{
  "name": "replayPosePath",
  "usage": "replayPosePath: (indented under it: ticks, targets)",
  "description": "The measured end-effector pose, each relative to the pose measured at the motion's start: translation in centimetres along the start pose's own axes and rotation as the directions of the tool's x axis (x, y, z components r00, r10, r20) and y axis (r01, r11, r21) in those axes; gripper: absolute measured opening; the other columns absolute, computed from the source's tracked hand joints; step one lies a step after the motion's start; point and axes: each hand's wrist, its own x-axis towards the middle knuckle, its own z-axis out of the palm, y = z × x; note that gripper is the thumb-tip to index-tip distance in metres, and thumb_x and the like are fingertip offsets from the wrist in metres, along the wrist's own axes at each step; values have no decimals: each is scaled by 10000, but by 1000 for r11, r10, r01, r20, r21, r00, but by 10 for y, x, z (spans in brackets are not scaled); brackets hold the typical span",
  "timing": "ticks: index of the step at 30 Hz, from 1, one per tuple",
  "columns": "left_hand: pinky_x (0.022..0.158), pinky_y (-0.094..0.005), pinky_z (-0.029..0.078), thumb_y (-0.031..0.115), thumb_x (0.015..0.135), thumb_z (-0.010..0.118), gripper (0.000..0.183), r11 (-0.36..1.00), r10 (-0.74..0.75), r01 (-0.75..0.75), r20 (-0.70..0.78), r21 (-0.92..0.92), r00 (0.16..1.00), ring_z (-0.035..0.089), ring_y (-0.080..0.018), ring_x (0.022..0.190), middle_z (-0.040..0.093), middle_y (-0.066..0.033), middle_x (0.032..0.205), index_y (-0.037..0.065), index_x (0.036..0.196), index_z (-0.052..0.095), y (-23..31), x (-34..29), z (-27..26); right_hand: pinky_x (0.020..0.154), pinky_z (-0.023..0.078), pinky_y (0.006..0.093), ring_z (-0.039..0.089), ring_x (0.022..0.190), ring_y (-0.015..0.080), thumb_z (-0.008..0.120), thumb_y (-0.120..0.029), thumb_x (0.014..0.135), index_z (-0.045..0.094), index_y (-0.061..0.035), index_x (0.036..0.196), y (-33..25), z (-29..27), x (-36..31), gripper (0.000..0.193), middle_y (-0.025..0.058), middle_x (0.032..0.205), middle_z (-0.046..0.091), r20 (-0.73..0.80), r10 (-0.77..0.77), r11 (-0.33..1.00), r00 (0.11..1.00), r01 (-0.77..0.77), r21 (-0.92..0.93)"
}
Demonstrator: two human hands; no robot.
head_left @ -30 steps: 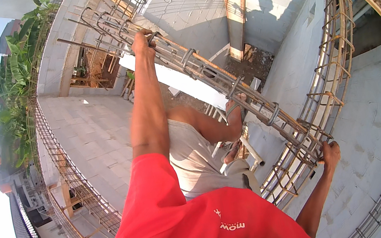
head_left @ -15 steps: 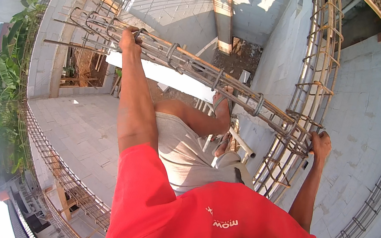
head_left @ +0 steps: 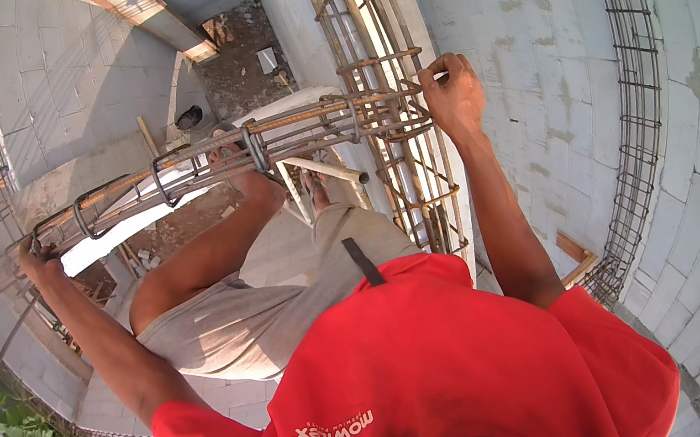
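A rusty rebar cage [head_left: 257, 147], long bars tied with square stirrups, lies crosswise in front of me. My left hand [head_left: 42, 259] is wrapped around its left end. At the other end, my right hand [head_left: 453, 95] has its fingers curled closed against the bar tips; exactly which bar they grip is hard to see. This right end rests across a second rebar cage [head_left: 364, 26] that runs lengthwise along a wall top. Below the held cage are my bent knees and sandalled feet, beside a pale pipe frame [head_left: 323, 170].
Pale block walls [head_left: 524, 97] stand on both sides, with another rebar cage [head_left: 623, 34] along the right one. Far below lies a dirt floor with rubble [head_left: 237, 66]. A wooden board [head_left: 149, 16] leans at the back. Green plants [head_left: 2, 406] grow outside at lower left.
My view has turned, so the held cage now lies nearly level instead of slanting down to the right. Both hands remain at its ends, and my right hand sits higher in view.
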Motion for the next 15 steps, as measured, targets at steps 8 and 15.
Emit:
replayPosePath:
  ticks: [8, 15]
  targets:
    - [494, -396, 506, 190, 911, 703, 211, 1000, 4, -4, -33, 11, 999, 524, -210, 550, 546, -79, 774, 33, 1001, 593, 0, -18, 8, 936, 477, 468, 556, 1068, 339, 647, -340, 1027, 677, 29, 1021, -3, 18, -17, 371, 158, 1002, 624, 153, -278, 961, 948, 274, 46]
    - [473, -322, 441, 144, 999, 593, 162, 1000, 5, -5, 44, 5, 999, 522, -186, 545, 572, -124, 819, 8, 1059, 657, 0, -23, 3, 740, 479, 498, 584, 707, 344, 537, -472, 1086, 600, -31, 900, -22, 4, 7, 483, 161, 725, 600, 375, -239, 968, 896, 249, 22]
